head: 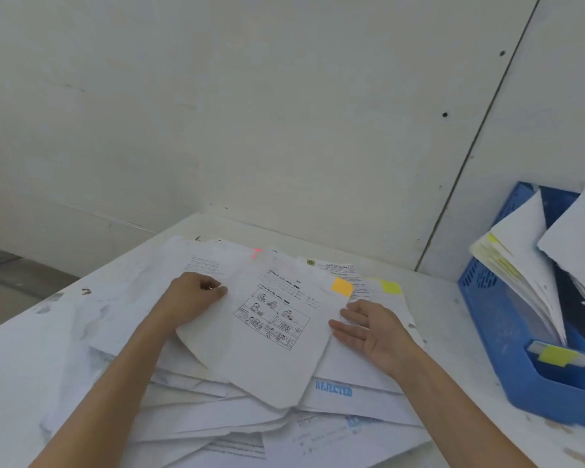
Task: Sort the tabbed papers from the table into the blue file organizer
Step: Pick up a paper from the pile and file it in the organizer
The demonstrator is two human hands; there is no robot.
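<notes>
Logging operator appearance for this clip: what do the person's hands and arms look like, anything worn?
The left hand and right hand are bare: no gloves, watch or wristband. Both forearms are uncovered to the frame's edge, no sleeve showing. A tiny glint by a left finger may be a ring; too small to tell.

My left hand [196,298] pinches the top sheet [270,332] at its 9 o'clock edge, fingers curled. My right hand [372,329] lies flat, straight fingers touching the 3 o'clock edge. An orange tab [342,287] sits at the sheet's 1 o'clock corner. Underneath is a loose pile of papers [216,417] on the white table [20,366] — the blue organizer [500,332] stands at 3 o'clock, papers upright inside.
</notes>
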